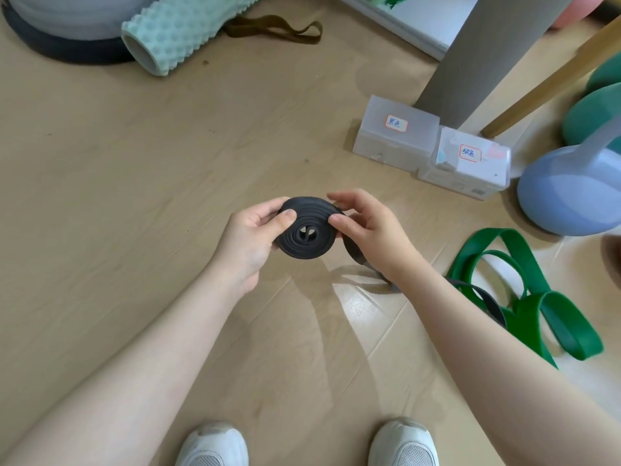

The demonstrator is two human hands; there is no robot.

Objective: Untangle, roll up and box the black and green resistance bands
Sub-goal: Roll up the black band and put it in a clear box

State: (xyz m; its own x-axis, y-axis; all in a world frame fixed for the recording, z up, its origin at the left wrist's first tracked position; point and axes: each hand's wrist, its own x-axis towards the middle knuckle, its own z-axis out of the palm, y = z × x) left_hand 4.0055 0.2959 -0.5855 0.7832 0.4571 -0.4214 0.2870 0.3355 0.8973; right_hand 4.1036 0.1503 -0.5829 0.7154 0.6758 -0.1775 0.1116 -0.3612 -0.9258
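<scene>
Shoes (215, 445) at the bottom, then both hands up front: left hand (250, 235) and right hand (366, 227) each pinch the black roll (305, 230), tail trailing floorward. I'd keep the coils tight and edges flush. One green band (537, 290) waits, two boxes (396, 132).

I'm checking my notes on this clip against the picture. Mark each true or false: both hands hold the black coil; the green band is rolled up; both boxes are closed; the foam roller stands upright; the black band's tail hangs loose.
1. True: left hand and right hand hold the black band coil.
2. False: the green band lies loose on the floor.
3. True: both labelled boxes look closed.
4. False: the foam roller lies on its side.
5. True.
</scene>
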